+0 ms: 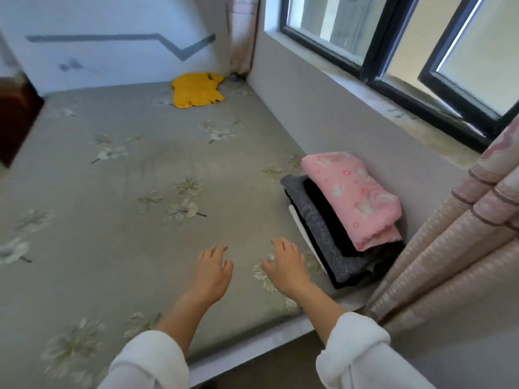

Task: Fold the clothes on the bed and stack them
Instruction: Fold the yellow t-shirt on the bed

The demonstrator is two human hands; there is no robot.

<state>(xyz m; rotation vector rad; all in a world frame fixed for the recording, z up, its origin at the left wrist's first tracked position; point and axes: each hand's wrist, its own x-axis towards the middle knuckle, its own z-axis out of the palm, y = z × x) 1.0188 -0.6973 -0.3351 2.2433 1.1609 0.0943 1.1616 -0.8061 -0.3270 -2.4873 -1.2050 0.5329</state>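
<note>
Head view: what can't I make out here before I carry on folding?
- Stack: the pieces under the pink garment overlap, so their count is unclear; the curtain covers its near right corner.
- Yellow garment: far off and crumpled; type unclear.
- Dark object, left edge: cut off, blurred.

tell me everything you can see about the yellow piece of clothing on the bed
The yellow cloth garment lies unfolded and rumpled, a small dark mark near its top edge. It rests on the far end of the grey floral bed sheet, by the white headboard panel and the pink curtain. The left hand and right hand are nowhere near it.
</note>
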